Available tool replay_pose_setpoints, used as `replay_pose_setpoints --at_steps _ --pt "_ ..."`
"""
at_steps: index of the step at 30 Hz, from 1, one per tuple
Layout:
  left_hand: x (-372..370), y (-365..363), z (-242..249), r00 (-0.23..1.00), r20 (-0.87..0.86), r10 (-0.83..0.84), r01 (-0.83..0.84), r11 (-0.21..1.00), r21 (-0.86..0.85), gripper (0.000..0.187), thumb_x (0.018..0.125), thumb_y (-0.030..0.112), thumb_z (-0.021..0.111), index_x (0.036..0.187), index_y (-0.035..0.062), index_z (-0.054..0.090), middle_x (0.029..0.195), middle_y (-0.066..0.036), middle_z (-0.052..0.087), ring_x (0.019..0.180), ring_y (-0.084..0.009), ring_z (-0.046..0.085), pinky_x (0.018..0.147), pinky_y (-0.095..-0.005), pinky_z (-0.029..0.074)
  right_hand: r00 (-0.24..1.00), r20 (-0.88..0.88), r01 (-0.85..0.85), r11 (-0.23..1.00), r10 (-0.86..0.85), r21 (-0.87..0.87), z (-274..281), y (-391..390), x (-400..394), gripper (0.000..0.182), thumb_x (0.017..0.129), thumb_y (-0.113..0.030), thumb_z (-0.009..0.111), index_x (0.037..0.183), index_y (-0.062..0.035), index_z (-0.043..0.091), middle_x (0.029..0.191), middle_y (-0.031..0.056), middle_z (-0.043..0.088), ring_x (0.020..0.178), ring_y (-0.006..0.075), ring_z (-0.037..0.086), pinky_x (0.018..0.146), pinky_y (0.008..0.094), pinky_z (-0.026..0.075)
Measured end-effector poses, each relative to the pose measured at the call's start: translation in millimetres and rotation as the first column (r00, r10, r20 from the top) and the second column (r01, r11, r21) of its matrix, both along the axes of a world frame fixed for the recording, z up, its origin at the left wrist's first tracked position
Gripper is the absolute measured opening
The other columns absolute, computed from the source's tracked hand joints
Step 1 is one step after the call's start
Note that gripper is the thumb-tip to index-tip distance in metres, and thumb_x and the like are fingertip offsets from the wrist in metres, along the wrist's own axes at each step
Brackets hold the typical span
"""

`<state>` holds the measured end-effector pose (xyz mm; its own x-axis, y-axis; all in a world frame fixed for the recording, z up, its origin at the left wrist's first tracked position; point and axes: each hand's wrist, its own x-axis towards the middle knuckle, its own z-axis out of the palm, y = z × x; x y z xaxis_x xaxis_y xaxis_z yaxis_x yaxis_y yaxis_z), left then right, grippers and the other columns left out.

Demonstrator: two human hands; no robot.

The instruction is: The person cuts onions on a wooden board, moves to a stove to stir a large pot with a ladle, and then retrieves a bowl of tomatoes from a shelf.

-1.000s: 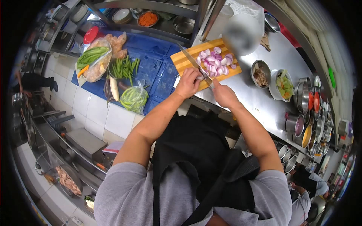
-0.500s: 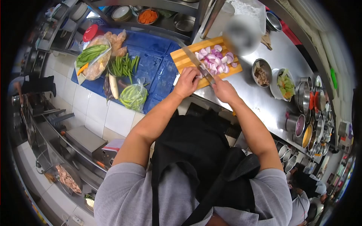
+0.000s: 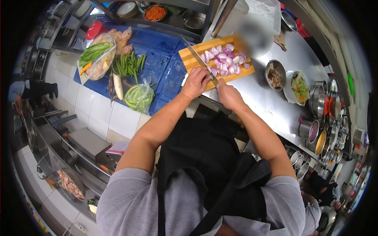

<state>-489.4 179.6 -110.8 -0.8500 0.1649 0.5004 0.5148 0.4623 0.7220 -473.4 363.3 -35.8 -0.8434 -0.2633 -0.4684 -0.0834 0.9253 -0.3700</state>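
Observation:
A striped wooden cutting board lies across the table corner, with cut red onion pieces heaped on its middle and right. My right hand grips the handle of a long kitchen knife, whose blade slants up and left over the board. Close to the blade, my left hand has its fingers curled down on a piece of red onion at the board's near edge. My fingers hide most of that piece.
Left of the board, a blue surface carries okra, a bag of green peppers and a white radish. On the steel table stand a metal bowl and a white bowl of cut vegetables. Other people are nearby.
My right hand and the knife have shifted slightly left and down, the blade now closer to my left fingers. The onion heap stays about the same.

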Motion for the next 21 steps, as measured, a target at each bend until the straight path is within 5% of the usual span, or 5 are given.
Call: replay_pose_setpoints --at_steps 6,14,21 --pt "-8.2 5.4 6.4 1.000 -0.021 -0.004 0.002 0.994 -0.110 0.022 0.078 0.001 0.073 0.099 0.0053 0.067 0.107 -0.010 0.063 0.102 -0.0323 0.058 0.090 -0.0404 0.048 1.000 -0.013 0.027 0.993 -0.029 -0.111 -0.2 28.3 -20.1 0.036 0.098 -0.019 0.051 0.128 -0.0007 0.043 0.093 0.0319 0.067 0.091 0.0497 0.064 0.081 0.0579 0.047" --pt "-6.0 2.3 4.1 0.999 -0.029 -0.023 0.022 0.998 -0.055 0.017 0.079 0.000 0.070 0.094 0.0053 0.066 0.100 -0.010 0.061 0.097 -0.0320 0.059 0.085 -0.0403 0.051 0.997 -0.049 -0.052 0.994 0.057 0.097 37.8 8.0 -3.5 0.029 0.092 -0.008 0.047 0.119 0.0019 0.044 0.087 0.0295 0.068 0.086 0.0478 0.066 0.076 0.0573 0.050" --pt "-4.6 1.7 0.0 1.000 0.000 -0.016 0.015 0.999 -0.031 0.015 0.077 -0.001 0.070 0.090 0.0043 0.066 0.097 -0.010 0.062 0.094 -0.0315 0.061 0.082 -0.0396 0.052 0.994 -0.036 -0.097 0.990 0.101 0.104 21.8 6.2 -10.9 0.027 0.088 -0.002 0.046 0.115 0.0033 0.045 0.088 0.0307 0.068 0.087 0.0469 0.068 0.076 0.0555 0.051"
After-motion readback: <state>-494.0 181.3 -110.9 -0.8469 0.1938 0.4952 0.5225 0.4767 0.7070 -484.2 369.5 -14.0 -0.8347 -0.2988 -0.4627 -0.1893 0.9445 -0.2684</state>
